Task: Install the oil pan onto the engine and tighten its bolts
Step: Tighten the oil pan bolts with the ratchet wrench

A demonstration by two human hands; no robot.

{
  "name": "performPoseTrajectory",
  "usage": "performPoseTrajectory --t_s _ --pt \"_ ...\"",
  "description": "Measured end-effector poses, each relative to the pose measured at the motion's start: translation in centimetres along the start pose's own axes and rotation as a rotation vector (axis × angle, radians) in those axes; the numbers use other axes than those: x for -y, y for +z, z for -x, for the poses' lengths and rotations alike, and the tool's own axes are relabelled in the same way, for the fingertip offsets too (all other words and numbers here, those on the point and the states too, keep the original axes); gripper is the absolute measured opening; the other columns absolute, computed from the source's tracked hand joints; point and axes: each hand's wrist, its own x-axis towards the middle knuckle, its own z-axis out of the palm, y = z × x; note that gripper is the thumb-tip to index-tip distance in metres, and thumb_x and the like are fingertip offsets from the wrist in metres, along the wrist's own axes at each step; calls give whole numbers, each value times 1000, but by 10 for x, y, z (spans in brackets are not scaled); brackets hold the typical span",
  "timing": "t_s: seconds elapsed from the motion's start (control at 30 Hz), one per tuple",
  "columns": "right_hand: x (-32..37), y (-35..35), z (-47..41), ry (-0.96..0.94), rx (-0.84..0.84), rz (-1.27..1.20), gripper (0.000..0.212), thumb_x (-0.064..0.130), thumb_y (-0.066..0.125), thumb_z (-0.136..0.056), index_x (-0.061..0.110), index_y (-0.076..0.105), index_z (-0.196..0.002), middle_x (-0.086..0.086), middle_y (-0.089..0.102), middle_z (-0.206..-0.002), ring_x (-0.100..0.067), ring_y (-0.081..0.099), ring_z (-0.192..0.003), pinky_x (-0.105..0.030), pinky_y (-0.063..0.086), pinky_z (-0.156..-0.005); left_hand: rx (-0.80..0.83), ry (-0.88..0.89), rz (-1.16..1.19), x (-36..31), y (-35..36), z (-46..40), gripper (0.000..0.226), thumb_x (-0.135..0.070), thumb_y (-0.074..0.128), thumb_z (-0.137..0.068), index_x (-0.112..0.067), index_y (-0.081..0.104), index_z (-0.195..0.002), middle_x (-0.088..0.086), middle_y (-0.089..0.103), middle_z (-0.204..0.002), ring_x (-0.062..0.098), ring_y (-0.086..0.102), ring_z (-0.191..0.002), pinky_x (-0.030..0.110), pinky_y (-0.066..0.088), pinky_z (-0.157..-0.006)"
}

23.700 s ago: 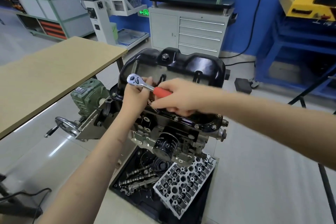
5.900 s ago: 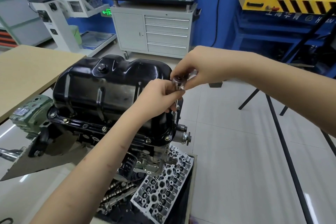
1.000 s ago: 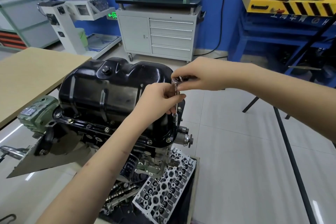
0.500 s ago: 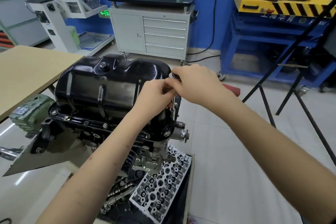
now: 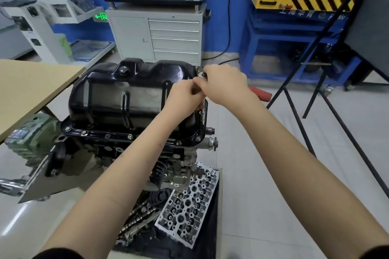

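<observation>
The black oil pan sits upside-up on the engine block, with bolts along its near flange. A ratchet with a red handle stands on a long extension at the pan's right end. My right hand grips the ratchet head and handle. My left hand curls around the top of the extension just under the head. The socket end reaches down toward the right flange; the bolt there is hidden.
A cylinder head and camshafts lie in a black tray below the engine. A wooden table stands left, a grey drawer cabinet behind, black stand legs to the right.
Over the last second my right hand swung the ratchet handle from pointing away to pointing right and toward me. My left hand stayed on the extension. The view shifted slightly.
</observation>
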Motion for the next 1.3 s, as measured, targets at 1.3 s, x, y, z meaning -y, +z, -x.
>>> performPoseTrajectory --t_s 1.3 --pt "-9 9 -10 -50 -80 -43 32 56 42 -86 30 60 -85 10 60 -75 -13 52 -76 -27 32 -61 245 63 273 26 -6 -17 24 -19 52 -90 -25 55 -66 -8 60 -45 24 65 -53 37 56 -62"
